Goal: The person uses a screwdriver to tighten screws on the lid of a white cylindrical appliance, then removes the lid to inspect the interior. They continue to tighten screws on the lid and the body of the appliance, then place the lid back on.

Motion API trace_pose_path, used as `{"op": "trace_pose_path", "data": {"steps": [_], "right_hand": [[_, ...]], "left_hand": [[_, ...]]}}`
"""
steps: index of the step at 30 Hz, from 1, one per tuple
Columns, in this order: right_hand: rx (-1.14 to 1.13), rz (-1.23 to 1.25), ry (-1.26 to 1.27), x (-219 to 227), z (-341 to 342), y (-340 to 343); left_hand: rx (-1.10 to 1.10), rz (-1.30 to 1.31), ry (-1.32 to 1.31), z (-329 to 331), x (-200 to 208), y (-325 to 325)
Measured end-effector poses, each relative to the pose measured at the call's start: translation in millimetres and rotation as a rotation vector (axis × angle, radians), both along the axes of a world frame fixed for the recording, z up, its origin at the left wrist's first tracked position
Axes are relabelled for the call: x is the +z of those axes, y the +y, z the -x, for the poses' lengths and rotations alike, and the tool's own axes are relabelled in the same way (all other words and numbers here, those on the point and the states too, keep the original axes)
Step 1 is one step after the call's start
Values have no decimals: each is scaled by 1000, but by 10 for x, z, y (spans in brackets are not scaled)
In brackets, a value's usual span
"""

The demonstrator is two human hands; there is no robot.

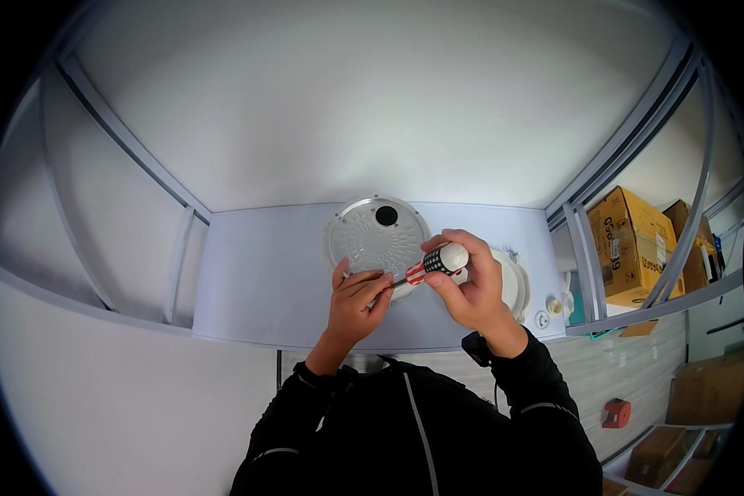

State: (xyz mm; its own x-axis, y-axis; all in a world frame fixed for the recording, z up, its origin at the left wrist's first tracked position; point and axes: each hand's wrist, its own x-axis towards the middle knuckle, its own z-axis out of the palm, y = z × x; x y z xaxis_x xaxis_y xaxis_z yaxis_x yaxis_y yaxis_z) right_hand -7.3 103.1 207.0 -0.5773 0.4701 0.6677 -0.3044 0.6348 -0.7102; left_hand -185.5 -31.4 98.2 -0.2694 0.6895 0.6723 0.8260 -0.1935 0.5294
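Note:
A round silver metal cover (355, 240) with an embossed pattern of ovals and a black round spot near its far edge rests on the white table. Over its near right edge, my right hand (477, 285) is closed round a screwdriver (445, 260); the handle has red and white stripes, a black band with white marks and a white end. Its shaft slants down and left to my left hand (360, 299), whose fingertips are pinched together at the tool's tip, by the cover's near edge. Anything small between those fingertips is hidden.
Right of the cover lies a white round part (514, 285), partly behind my right hand. Small round pieces (541, 319) sit at the table's right end. Grey frame posts (583, 256) flank the table. Beyond them stand cardboard boxes (628, 248) and a red stool (616, 412).

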Motion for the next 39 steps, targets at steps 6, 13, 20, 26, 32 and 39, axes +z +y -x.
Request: {"op": "trace_pose_path", "data": {"steps": [6, 13, 20, 26, 32, 39], "right_hand": [[15, 0, -29, 52, 3, -12], [39, -22, -74, 103, 64, 8], [51, -112, -184, 357, 82, 23], [110, -75, -101, 386, 184, -2], [33, -240, -128, 390, 232, 30], [-70, -232, -60, 358, 324, -5]], "left_hand": [[0, 2, 10, 8, -6, 0], [-6, -11, 6, 8, 5, 6], [3, -23, -11, 3, 1, -3], [5, -29, -5, -2, -7, 6], [11, -43, 3, 12, -42, 5], [-2, -20, -3, 22, -63, -4]]}}
